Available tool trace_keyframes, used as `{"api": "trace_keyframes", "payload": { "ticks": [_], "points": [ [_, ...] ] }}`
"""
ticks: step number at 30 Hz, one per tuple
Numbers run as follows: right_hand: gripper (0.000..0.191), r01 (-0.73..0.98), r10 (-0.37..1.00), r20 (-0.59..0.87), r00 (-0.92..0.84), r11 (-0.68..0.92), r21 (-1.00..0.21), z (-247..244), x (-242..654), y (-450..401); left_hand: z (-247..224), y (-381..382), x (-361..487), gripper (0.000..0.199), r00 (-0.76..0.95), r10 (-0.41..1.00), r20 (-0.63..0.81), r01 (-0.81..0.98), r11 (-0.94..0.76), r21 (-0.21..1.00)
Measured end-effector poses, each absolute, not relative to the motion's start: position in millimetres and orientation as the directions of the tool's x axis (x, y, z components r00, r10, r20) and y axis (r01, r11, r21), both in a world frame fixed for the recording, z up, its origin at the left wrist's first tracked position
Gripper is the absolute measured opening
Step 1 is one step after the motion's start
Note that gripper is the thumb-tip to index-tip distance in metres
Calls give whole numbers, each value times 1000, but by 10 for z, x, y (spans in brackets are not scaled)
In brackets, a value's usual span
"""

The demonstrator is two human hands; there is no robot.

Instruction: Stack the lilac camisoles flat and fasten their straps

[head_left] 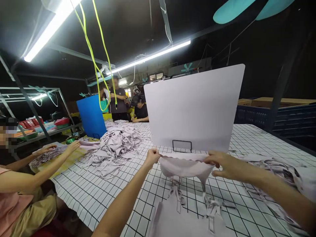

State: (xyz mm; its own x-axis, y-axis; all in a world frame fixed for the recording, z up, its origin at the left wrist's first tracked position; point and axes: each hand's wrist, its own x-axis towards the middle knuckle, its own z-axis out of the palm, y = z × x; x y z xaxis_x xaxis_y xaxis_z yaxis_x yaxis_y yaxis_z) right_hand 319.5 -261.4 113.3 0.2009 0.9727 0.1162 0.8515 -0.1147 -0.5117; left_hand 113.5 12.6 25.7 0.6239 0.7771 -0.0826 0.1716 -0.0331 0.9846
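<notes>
A pale lilac strappy garment [184, 166], which looks like a bra, is stretched level between my hands above the table. Its left end is pinched in my left hand [151, 158]. My right hand [219, 163] grips the other end with its fingers, the thumb lower and a little apart. Narrow straps [176, 197] with small sliders hang or lie beneath it. Nearest me, a piece of the same lilac cloth [170, 220] lies flat on the white grid-patterned tablecloth [138, 197]. Where the held garment meets the pieces below I cannot tell.
A white board [192, 108] on a black wire stand rises just beyond my hands. More lilac garments [274, 171] lie to the right, and a large heap [118, 141] sits left. A co-worker's hand [72, 148] holds cloth there. Yellow cables [91, 49] hang overhead.
</notes>
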Motion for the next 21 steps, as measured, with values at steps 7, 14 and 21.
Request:
{"api": "trace_keyframes", "payload": {
  "ticks": [7, 14, 21],
  "points": [
    [44, 679, 936, 304, 177, 108, -727, 1246, 2990, -2430, 255, -18, 1117, 29, 728, 678, -98, 185, -56, 981],
    [54, 472, 954, 239, 182, 128, -872, 1534, 2747, -2203, 798, -503, 1407, 65, 919, 358, 162, -208, 93, 974],
    [43, 327, 979, 126, 159, 68, -943, 1778, 2853, -2413, 1262, -706, 1417, 34, 961, 158, 227, -254, 177, 951]
  ]
}}
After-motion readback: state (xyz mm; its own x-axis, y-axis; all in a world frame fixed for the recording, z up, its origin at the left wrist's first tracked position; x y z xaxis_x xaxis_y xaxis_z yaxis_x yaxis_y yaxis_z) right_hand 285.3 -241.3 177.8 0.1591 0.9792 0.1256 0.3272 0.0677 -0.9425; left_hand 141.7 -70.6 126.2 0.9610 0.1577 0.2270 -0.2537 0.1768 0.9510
